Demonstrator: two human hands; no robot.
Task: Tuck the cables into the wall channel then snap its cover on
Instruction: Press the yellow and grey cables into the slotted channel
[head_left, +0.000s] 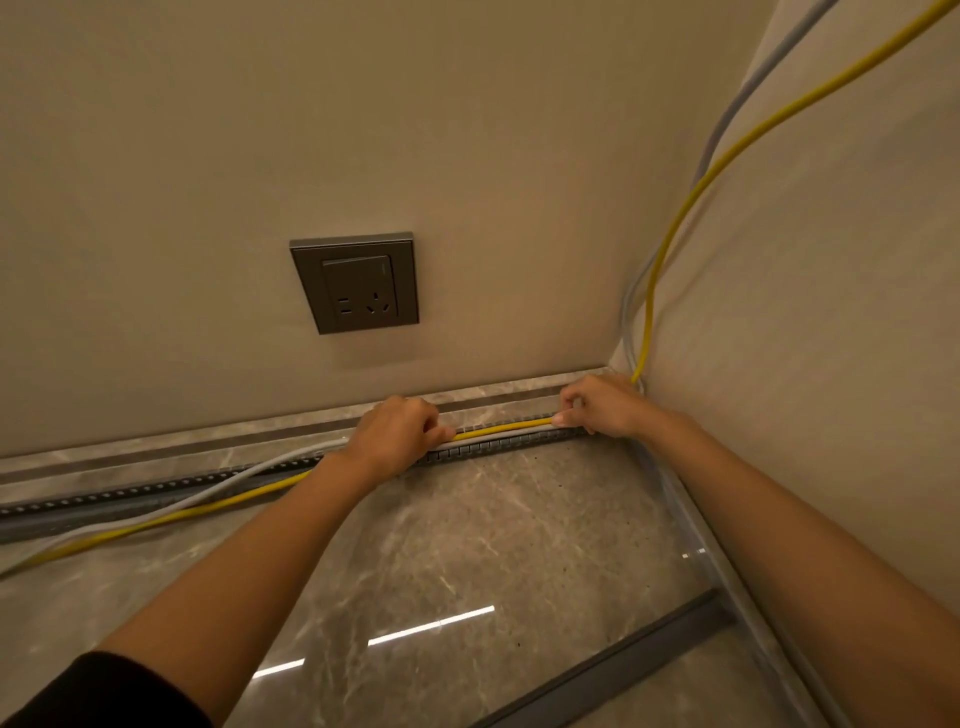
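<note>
Tucking step in hand. Pinching thin yellow round cable (501, 427), pale grey round cable (249, 470) alongside, at 12 o'clock with curled left hand (397, 431) and right hand (597, 405), over slotted dark-grey plastic wall channel (130, 491). Loose toward 9 o'clock. Next, likely: press in, work leftward. Long grey cover strip (613, 670) at 5 o'clock, unfitted.

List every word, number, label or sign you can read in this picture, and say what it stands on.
No text can be read anywhere in this view.
Wall socket: a tiny mark on its rocker switch, too small to read.
Yellow cable, channel, cover strip: no print visible.
</note>
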